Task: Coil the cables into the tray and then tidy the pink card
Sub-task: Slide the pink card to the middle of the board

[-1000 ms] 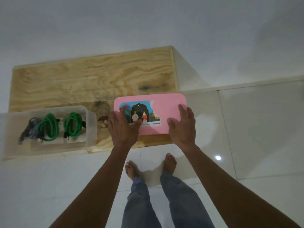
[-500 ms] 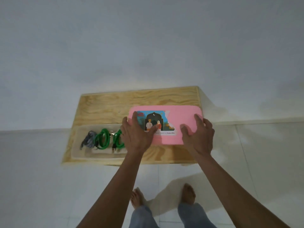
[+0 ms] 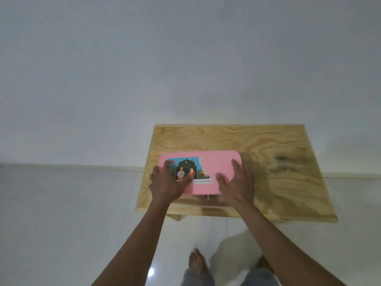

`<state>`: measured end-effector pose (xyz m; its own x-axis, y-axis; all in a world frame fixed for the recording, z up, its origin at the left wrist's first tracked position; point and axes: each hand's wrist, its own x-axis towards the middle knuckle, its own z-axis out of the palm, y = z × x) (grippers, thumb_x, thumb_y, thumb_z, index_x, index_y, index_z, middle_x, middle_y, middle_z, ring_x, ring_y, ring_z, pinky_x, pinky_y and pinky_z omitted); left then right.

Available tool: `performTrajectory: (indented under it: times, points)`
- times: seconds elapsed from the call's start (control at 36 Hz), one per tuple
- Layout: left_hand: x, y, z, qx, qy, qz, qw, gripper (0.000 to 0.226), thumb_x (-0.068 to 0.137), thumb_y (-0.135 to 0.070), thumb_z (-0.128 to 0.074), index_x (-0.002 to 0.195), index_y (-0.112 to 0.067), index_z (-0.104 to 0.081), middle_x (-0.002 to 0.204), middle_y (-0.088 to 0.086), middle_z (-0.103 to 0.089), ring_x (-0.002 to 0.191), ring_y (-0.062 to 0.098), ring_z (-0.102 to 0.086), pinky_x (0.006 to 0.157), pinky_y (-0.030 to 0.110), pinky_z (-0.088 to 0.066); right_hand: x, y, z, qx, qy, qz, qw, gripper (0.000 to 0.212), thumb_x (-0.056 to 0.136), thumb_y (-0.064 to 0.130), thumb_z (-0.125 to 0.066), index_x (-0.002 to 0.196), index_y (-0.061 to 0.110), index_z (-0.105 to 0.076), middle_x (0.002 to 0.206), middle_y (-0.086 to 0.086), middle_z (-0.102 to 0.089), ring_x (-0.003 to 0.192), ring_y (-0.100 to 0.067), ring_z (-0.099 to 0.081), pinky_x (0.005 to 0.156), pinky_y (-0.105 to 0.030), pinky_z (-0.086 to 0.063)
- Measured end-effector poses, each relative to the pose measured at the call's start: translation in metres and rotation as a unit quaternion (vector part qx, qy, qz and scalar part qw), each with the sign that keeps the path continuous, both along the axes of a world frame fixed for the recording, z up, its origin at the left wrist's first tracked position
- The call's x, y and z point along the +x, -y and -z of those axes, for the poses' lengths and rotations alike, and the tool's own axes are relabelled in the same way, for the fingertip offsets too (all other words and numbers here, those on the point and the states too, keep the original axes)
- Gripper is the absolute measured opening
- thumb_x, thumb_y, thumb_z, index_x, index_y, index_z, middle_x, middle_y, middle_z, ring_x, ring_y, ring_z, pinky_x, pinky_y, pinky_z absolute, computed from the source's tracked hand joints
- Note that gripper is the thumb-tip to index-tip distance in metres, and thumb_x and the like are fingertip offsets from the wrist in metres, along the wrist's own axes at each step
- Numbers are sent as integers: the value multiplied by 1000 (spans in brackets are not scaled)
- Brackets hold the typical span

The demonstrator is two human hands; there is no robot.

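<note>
Against a pale grey wall (image 3: 185, 69) that fills the upper half of the view stands a plywood table (image 3: 278, 172), its grained top reaching from the centre toward three o'clock; below and around it, from nine o'clock round to six, spreads a glossy white tiled floor (image 3: 61, 213) with a small bright glare spot near six o'clock; on the table's left part, just left of the view's centre, lies the pink card (image 3: 216, 168), a rounded pink rectangle lying flat with a printed picture of two small figures under a dark arch on its nine o'clock half; something pale shows just under its near edge, too little to tell what; the tray and the cables cannot be seen; two bare forearms rise from six o'clock toward the card; the left hand (image 3: 167, 182) rests on the card's nine o'clock end, fingers straight and spread over its edge, thumb lying across the picture; the right hand (image 3: 237, 182) rests on the three o'clock end, fingers straight along the card's side, thumb flat on the pink face; neither hand curls round anything; at six o'clock two bare feet (image 3: 198, 263) and grey trouser cuffs stand on the tiles.
</note>
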<state>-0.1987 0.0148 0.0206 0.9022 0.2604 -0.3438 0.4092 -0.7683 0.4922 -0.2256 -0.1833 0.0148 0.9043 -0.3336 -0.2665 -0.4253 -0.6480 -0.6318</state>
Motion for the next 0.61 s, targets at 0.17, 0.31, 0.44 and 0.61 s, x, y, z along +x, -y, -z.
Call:
performTrajectory:
  times: [0.17, 0.31, 0.44, 0.61]
  points:
    - [-6, -14, 26, -29, -31, 17, 999, 93, 67, -65, -81, 143, -28, -39, 136, 11, -40, 133, 36, -37, 105, 52, -38, -15, -15, 23, -7, -38, 12, 999, 74, 90, 42, -62, 152, 16, -33, 160, -13, -28, 145, -35, -28, 117, -45, -31]
    - [-13, -14, 39, -32, -10, 12, 999, 93, 67, -60, -83, 142, -29, -39, 136, 9, -39, 132, 35, -37, 102, 51, -39, -25, -16, 36, -5, -46, 15, 999, 74, 92, 40, -62, 154, 17, -28, 162, -13, -23, 148, -31, -21, 118, -39, -24]
    - [-18, -17, 47, -50, 19, 21, 998, 97, 66, -52, -88, 144, -28, -36, 136, 9, -39, 132, 35, -37, 103, 52, -43, -32, -17, 44, 8, -38, 15, 999, 74, 95, 38, -59, 156, 20, -22, 164, -12, -16, 152, -28, -12, 120, -38, -18]
    - [-21, -18, 56, -70, 44, 20, 996, 101, 66, -53, -88, 147, -28, -33, 141, 6, -35, 135, 31, -35, 106, 52, -40, -36, -17, 49, 15, -27, 8, 999, 75, 97, 42, -56, 158, 24, -17, 166, -11, -6, 153, -29, -7, 119, -42, -19]
